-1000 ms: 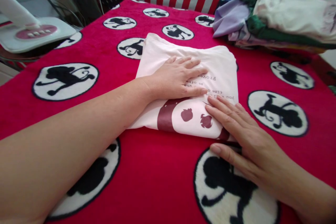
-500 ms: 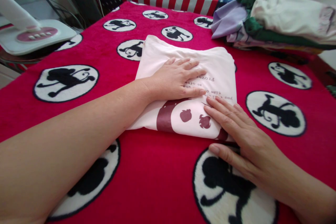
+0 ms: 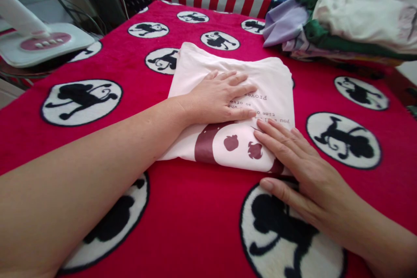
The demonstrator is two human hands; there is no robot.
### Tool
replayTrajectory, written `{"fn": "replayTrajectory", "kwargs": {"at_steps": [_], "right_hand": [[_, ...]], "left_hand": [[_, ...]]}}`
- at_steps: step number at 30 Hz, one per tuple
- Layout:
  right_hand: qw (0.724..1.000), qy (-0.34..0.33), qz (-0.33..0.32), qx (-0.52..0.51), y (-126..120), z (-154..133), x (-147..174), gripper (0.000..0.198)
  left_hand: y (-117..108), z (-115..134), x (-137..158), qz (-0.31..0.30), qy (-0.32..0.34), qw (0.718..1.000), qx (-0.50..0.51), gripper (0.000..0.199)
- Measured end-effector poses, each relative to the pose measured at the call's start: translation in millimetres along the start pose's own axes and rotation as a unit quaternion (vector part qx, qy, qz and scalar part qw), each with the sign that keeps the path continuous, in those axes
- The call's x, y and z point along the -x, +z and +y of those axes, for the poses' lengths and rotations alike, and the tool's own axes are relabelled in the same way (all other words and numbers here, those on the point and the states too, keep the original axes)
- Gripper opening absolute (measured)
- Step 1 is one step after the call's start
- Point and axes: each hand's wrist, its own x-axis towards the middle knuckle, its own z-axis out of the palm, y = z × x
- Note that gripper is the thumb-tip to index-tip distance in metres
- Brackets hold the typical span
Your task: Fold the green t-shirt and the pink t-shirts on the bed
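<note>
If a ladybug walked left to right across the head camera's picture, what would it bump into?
White base with a pink panel → left hand, lying flat on the folded printed cloth → pile of clothes.

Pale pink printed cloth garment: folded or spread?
Folded: the pale pink garment lies as a flat four-sided bundle, print cut off by the near edge.
</note>
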Motion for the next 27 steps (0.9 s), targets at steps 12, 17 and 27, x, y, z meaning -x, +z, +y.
{"fn": "replayTrajectory", "kwargs": {"at_steps": [12,17,27], "right_hand": [[1.000,-0.001,0.001,-0.008,0.0,-0.3,-0.2,0.067],[1.000,-0.002,-0.001,-0.009,-0.2,0.0,-0.1,0.067],[1.000,-0.002,-0.001,-0.007,-0.2,0.1,-0.5,0.067]], "left_hand": [[-0.3,-0.9,-0.3,-0.003,0.000,1.000,0.011,0.066],[-0.1,-1.3,-1.0,0.000,0.000,1.000,0.018,0.065],[-0.3,-0.5,-1.2,-0.001,-0.005,1.000,0.015,0.065]]}}
